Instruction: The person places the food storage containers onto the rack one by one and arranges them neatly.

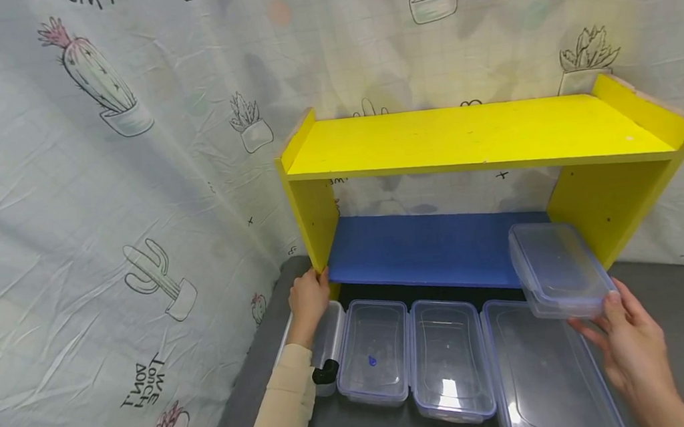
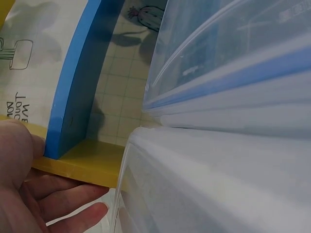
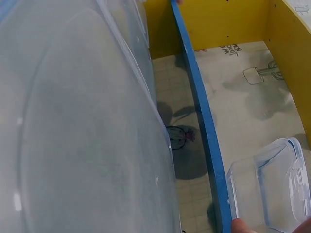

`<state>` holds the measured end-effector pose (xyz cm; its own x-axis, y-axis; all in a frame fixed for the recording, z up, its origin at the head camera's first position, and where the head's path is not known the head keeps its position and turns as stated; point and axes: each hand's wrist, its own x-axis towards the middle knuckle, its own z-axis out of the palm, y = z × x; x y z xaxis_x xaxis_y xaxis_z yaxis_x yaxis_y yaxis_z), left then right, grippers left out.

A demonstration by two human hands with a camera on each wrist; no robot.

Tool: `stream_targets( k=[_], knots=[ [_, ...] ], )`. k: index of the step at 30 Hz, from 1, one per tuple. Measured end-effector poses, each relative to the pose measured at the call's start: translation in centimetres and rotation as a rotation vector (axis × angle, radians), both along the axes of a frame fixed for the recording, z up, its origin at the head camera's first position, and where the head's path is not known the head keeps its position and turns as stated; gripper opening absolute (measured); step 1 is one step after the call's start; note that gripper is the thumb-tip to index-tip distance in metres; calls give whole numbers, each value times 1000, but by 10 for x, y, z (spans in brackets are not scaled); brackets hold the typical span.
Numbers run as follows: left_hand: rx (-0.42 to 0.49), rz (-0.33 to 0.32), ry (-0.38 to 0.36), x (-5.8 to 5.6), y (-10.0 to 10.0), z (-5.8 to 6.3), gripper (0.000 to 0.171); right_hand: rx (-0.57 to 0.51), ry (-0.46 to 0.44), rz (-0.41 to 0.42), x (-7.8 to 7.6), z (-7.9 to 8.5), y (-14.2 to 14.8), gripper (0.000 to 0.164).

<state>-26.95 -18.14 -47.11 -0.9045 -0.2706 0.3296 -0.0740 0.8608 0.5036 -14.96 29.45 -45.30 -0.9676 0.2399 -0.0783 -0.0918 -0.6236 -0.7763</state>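
My left hand (image 1: 309, 300) grips the front edge of the yellow left side panel of a small shelf unit (image 1: 468, 136). In the left wrist view the thumb lies on one side of the yellow panel (image 2: 82, 167) and the fingers on the other. At the right end of the blue shelf board (image 1: 423, 244), my right hand (image 1: 632, 341) holds a clear lidded plastic container (image 1: 560, 270) by its near right corner. The container's far part is over the board and its near end juts past the front edge. Only fingertips (image 3: 241, 226) show in the right wrist view.
Several clear lidded boxes stand in a row before the shelf: one partly behind the left arm, a box with a blue spot (image 1: 382, 344), another box (image 1: 450, 366) and a larger box (image 1: 550, 371). A cactus-print sheet (image 1: 107, 212) hangs behind and to the left.
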Motion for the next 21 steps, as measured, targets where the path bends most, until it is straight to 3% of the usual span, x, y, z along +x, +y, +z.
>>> stream_targets(
  k=[4,21],
  knots=[
    [-2,0,4,0,0,0,37,6,-23,-11,-4,3,-2,71],
    [1,-2,-29,0,-2,1,39,-4,-44,11,-16,12,-6,69]
  ],
)
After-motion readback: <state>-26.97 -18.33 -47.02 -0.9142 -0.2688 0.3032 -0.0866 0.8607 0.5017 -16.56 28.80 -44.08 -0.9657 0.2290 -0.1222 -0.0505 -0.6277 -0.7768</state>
